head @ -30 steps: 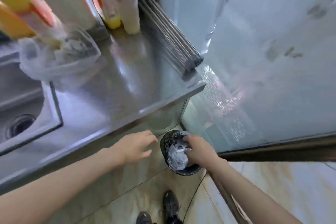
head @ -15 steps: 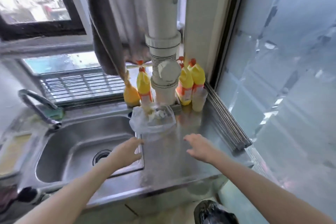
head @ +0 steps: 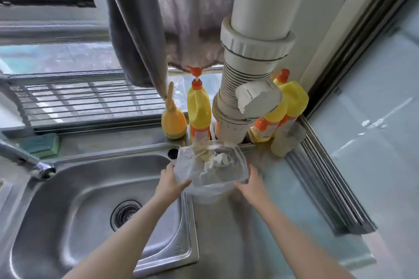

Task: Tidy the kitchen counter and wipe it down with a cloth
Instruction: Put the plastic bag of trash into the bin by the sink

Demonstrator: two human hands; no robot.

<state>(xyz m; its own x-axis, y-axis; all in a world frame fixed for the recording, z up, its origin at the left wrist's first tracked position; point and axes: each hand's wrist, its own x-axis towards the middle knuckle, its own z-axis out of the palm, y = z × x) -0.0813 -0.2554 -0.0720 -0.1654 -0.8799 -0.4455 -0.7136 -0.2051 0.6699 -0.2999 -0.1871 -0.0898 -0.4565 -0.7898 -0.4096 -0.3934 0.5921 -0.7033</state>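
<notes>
The clear plastic container sits on the steel counter just right of the sink, in front of the fat white drain pipe. It is see-through and thin-walled, with crumpled white scraps inside and what looks like a clear bag bunched under it — flimsy stuff that will likely buckle if squeezed.

The left hand is curled onto its near-left corner, fingers touching the rim. The right hand is half-open at the near-right corner, against the wall or just off it; I cannot tell which.

This looks like the tidying part — clearing rubbish before any wiping. The next move calls for a two-handed lift, kept level so the scraps stay in, and clear of the yellow bottles close behind. No cloth is in either hand.
</notes>
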